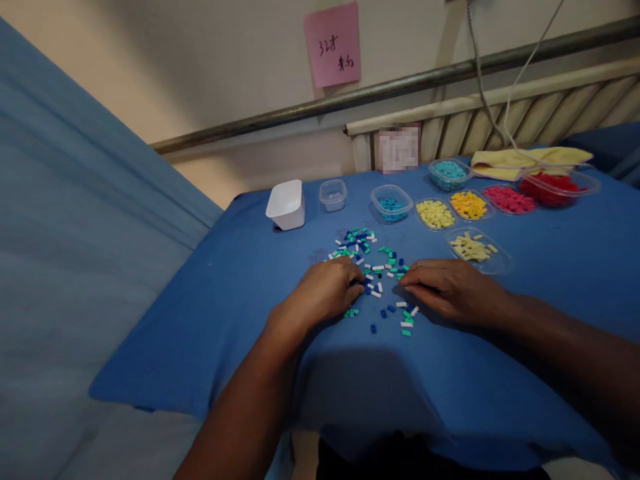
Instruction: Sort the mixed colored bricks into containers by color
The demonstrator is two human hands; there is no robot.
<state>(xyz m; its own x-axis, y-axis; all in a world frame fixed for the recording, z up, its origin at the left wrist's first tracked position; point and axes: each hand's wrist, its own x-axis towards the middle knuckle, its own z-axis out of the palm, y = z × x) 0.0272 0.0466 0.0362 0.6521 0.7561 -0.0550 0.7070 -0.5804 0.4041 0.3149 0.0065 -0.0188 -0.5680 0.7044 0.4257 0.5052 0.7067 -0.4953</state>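
Note:
Small blue, green and white bricks [378, 269] lie scattered on the blue cloth of the table. My left hand [330, 287] rests at the left side of the scatter, fingers curled together over some bricks. At its right side is my right hand [440, 287], its thumb and fingertips drawn together beside green bricks. Whatever either hand pinches is too small or hidden to make out. Several loose bricks [407, 323] lie between the hands and nearer the front edge.
Behind the scatter stand a white box [287, 205], a clear tub [333, 195] and a tub of blue bricks [391, 204]. Containers of yellow [435, 214], orange [469, 205], pink [509, 199] and red bricks [550, 188] stand at the right, near a yellow cloth [530, 162].

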